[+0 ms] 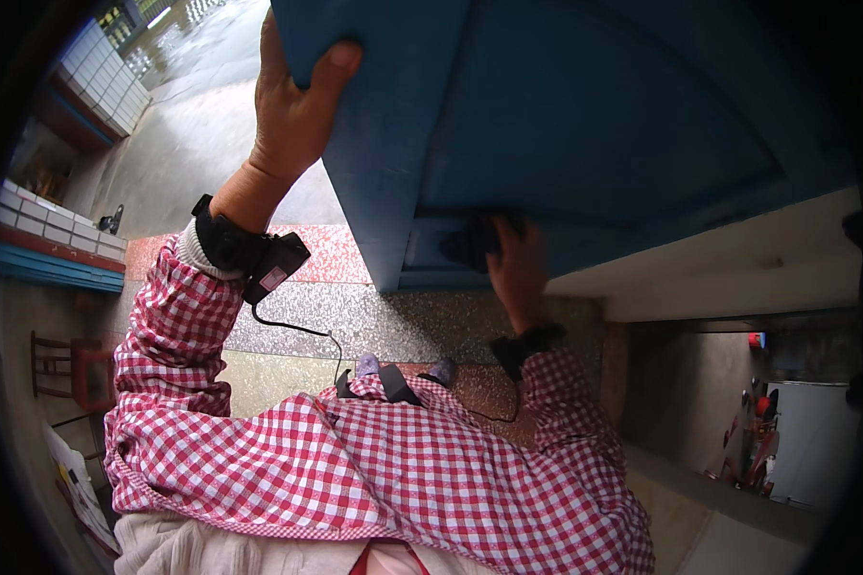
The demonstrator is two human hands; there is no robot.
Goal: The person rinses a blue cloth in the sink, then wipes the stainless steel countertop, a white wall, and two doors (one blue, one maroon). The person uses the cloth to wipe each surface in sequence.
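A blue panelled door (590, 115) stands before me, ajar. My left hand (295, 115) grips its free edge, with the thumb on the near face and the fingers hidden behind. Lower on the same face, my right hand (519, 262) presses a dark, bunched item (469, 243) against the lower panel; it looks like a cloth, though blur and shade hide its details. Both wrists carry black straps, and a small black device (277, 267) with a cable hangs at the left one.
Past the door's edge lies a concrete floor (187, 144). White-tiled low walls (57, 230) and a wooden chair (79, 370) stand to the left. Speckled terrazzo (295, 316) runs underfoot. At the right are a pale wall (726, 259) and a white cabinet-like box (805, 438) beside several red items.
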